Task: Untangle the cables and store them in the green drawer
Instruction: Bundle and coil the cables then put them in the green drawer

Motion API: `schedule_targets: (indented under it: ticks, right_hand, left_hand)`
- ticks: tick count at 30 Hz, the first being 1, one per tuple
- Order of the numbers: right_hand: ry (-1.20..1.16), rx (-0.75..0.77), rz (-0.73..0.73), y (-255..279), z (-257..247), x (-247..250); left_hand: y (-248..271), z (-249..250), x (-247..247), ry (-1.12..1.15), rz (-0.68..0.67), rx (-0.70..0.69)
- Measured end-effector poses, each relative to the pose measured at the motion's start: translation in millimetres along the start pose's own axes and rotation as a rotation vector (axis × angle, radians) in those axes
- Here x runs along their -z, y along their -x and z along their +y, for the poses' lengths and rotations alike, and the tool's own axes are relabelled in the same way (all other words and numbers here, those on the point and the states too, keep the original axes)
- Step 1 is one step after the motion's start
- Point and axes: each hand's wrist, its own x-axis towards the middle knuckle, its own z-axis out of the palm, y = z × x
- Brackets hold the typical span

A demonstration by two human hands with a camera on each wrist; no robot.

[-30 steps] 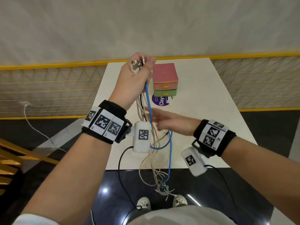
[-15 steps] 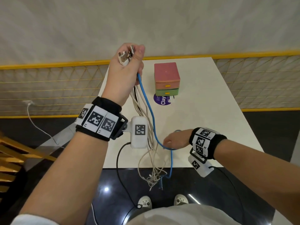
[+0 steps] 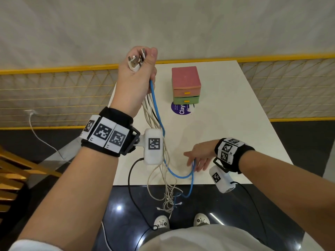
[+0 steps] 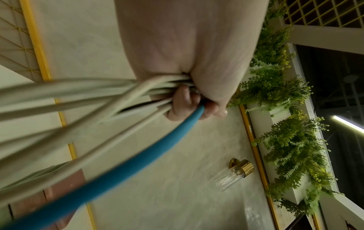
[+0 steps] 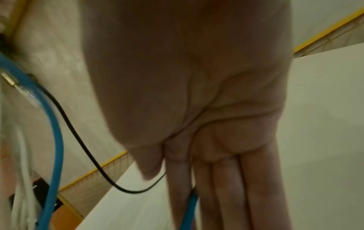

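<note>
My left hand is raised above the table's far left and grips a bundle of cables just below their plugs. Several white cables and one blue cable hang from it, with their tangled ends dangling past the table's front edge. In the left wrist view the fingers curl round the white cables and the blue cable. My right hand is low near the front edge with straight fingers. The blue cable runs between two of them. The green drawer is closed, at the bottom of the stack.
The small drawer stack has a pink top and a salmon drawer above the green one, on the white table. A purple round sticker lies in front of it. Yellow mesh railings border the table; dark floor and my shoes are below.
My right hand dropped from the middle of the bundle to near the table's front edge, drawing the blue cable out into a loop. My left hand lifted the bundle up and leftward.
</note>
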Motion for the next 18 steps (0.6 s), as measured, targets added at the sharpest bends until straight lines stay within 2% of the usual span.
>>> schedule_targets:
  ticks: [1,2,5,6,10,11,13,14,15,18]
  right_hand:
    - [0.012,0.011,-0.035,3.1,-3.7,-0.1]
    - [0.082,0.029,-0.004,4.5,-7.5,1.0]
    - [0.419,0.112,0.277,-3.2,-13.3,11.7]
    - [0.509,0.104,0.311,-5.3,-13.3,13.2]
    - [0.725,0.082,0.166,-17.9,-1.9,-1.0]
    - [0.675,0.095,0.079,-17.4,0.8,-6.0]
    - [0.427,0.112,-0.083,-16.2,3.7,-14.3]
    - [0.375,0.128,-0.096,-14.1,2.3,-14.9]
    - [0.391,0.158,-0.049,-10.6,-0.4,-12.6]
    - [0.531,0.334,0.254,-2.2,-12.7,-1.4]
  left_hand:
    - [0.4,-1.0,-0.6,-0.003,-0.010,0.003]
    - [0.9,-2.1,-1.4,-0.008,-0.018,0.006]
    - [2.7,-3.4,-4.6,-0.015,-0.031,0.020]
    - [3.0,-3.3,-5.3,-0.014,-0.033,0.021]
    - [3.9,-1.5,-5.0,-0.004,-0.032,0.018]
    - [4.0,-1.0,-4.3,-0.003,-0.032,0.019]
    - [4.2,-0.4,-2.9,-0.004,-0.035,0.017]
    - [4.1,-0.2,-2.4,-0.007,-0.036,0.016]
    - [4.0,-0.2,-2.3,-0.011,-0.039,0.018]
    - [5.5,-3.8,-5.3,-0.035,-0.055,0.031]
